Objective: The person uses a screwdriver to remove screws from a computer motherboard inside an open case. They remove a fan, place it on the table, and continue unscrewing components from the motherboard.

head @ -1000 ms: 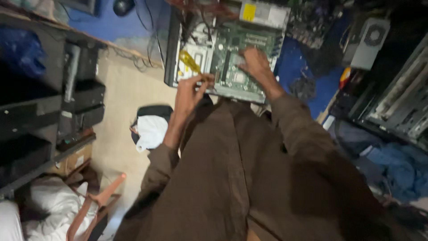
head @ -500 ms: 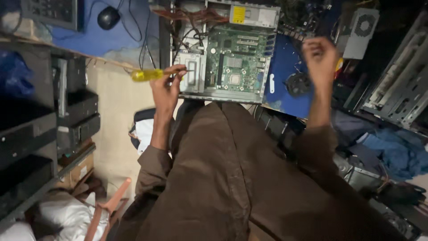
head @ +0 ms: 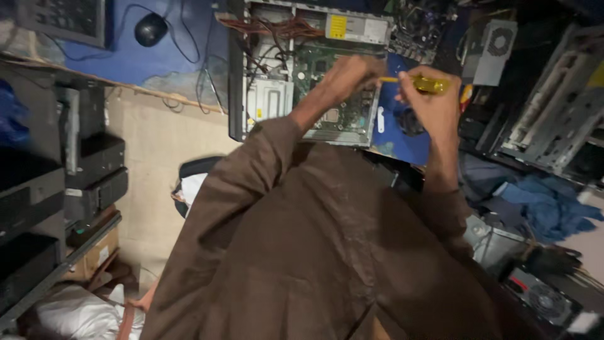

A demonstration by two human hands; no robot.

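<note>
An open computer case (head: 264, 101) lies on a blue table top (head: 182, 60), its green motherboard (head: 343, 119) exposed. My right hand (head: 431, 110) grips the yellow handle of a screwdriver (head: 431, 84) above the case's right edge. The thin shaft runs left into my left hand (head: 349, 75), which is closed around its tip over the motherboard. Both brown sleeves reach up from the bottom of the view.
A black mouse (head: 151, 28) and a keyboard (head: 63, 19) lie at the top left. Stacked black units (head: 94, 170) fill the left shelving. Bare metal chassis (head: 553, 119), a power supply (head: 494, 44) and blue cloth (head: 547, 201) crowd the right.
The screwdriver went from my left hand, left of the case, to my right hand on the right. My left hand moved right over the motherboard onto the shaft.
</note>
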